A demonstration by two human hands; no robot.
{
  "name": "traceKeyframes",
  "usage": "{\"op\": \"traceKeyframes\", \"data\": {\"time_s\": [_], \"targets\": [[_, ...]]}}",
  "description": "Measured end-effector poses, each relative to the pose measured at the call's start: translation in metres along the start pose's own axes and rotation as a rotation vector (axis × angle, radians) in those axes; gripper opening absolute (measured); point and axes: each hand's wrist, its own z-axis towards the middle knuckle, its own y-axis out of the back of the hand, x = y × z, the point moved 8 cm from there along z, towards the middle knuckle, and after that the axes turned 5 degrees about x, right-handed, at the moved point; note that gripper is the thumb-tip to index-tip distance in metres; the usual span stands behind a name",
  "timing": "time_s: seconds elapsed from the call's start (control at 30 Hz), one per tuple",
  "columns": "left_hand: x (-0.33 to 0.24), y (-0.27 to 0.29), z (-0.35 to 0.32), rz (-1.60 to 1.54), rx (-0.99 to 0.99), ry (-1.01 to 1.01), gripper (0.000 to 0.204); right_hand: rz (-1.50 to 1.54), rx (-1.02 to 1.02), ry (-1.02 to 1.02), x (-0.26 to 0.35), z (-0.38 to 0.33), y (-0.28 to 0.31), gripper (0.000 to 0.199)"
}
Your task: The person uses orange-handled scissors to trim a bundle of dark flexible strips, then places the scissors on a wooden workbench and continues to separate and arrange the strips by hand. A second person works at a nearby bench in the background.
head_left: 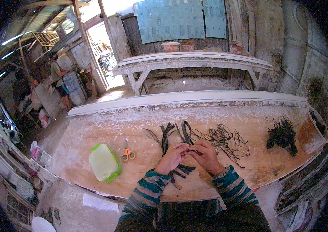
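My left hand [175, 157] and my right hand [207, 155] meet over the middle of the wooden table, thumbs and fingertips pinched together. Between them they grip a black strip [186, 131], whose looped end sticks up beyond the fingers. More flat black strips [165, 138] lie under and beside my left hand, some poking out below it. Just past my right hand spreads a loose tangle of thin black cord [229, 140]. Left of my hands lie scissors with orange handles [128, 155]. The fingertips partly hide what they hold.
A green-rimmed plastic box with a pale lid [104, 162] sits at the table's left. A black fibrous bundle [282, 137] and an orange-brown tipped bucket [310, 135] are at the right. A long white moulding [187, 99] runs along the far edge. A person [57, 77] stands far left.
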Motion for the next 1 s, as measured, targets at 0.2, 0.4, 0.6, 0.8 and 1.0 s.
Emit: {"op": "traceKeyframes", "data": {"time_s": [0.2,0.4,0.6,0.8,1.0], "targets": [[0.004,0.0,0.002,-0.093,0.021,-0.038,0.012,0.066,-0.007,-0.071,-0.002,0.0,-0.001,0.009],[-0.003,-0.004,-0.001,0.057,-0.11,-0.124,0.012,0.701,-0.103,-0.502,-0.05,-0.019,-0.022,0.004],[-0.013,-0.019,-0.005,0.205,-0.116,-0.197,0.01,0.972,-0.16,-0.6,-0.053,-0.02,-0.027,0.009],[-0.023,-0.021,-0.009,0.249,-0.131,-0.238,0.013,0.805,-0.089,-0.562,-0.051,-0.016,-0.025,0.011],[-0.031,-0.021,-0.012,0.249,-0.136,-0.296,0.01,0.718,0.003,-0.521,-0.049,-0.015,-0.026,0.011]]}}
